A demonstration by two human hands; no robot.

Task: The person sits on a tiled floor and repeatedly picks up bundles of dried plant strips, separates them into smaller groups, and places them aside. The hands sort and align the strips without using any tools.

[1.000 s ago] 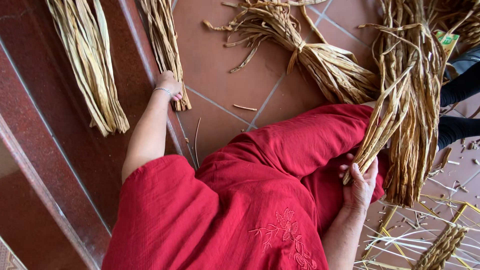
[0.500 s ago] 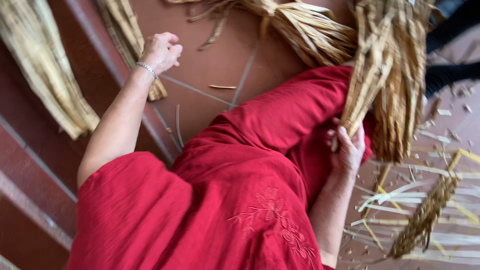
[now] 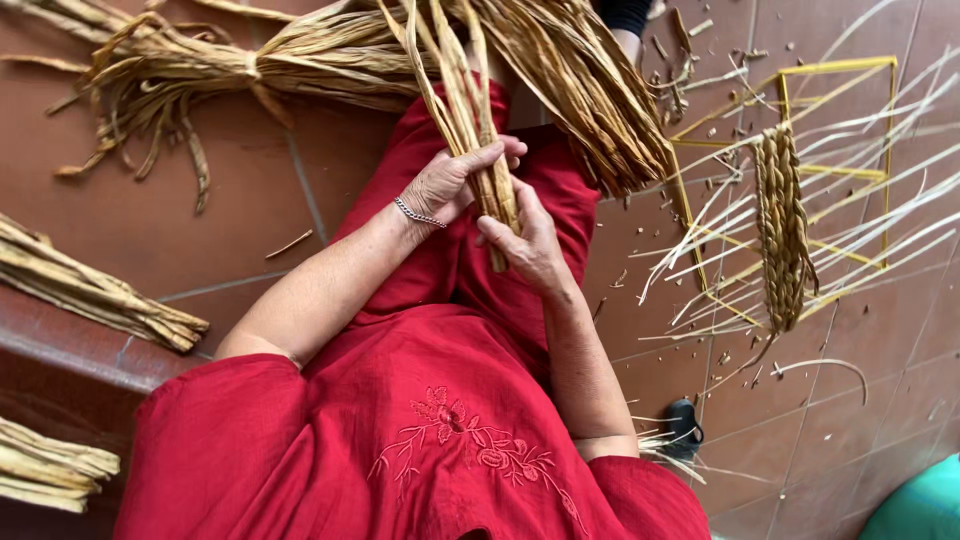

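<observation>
We've got a thin bunch of dried stalks (image 3: 478,120) in both hands, held over our lap above the red dress (image 3: 430,400). Maybe 4 or 5 stalks in it, hard to count exactly since they overlap. The bunch runs from the top edge down to its cut ends just below the hands.

Left hand (image 3: 455,185) comes in from the left w/ fingers curled round the stalks from the front, closed on them; a silver bracelet (image 3: 415,213) sits at the wrist. Right hand (image 3: 530,240) is just below and to the right, thumb and fingers pinched on the lower part of the same bunch. The 2 hands touch or nearly touch.

Behind the bunch, a big sheaf (image 3: 580,90) of the same stalks hangs over our right knee, ends fanned out. Upper left on the tiled floor (image 3: 250,210) lies 1 tied bundle (image 3: 220,70), bound near the middle. On the left, 2 more bundles (image 3: 90,290) lie on the dark red step (image 3: 60,360), 1 above the other, lower one cut off by the edge.

To the right, 1 braided strip (image 3: 782,225) lies on the tiles amid many pale loose strands, next to 1 yellow wire frame (image 3: 835,70). Small scraps are scattered round it. 1 loose stalk piece (image 3: 290,245) lies near our left arm. A teal object (image 3: 920,505) shows at the bottom right corner, and 1 dark small thing (image 3: 685,420) by our right elbow, can't tell what.
</observation>
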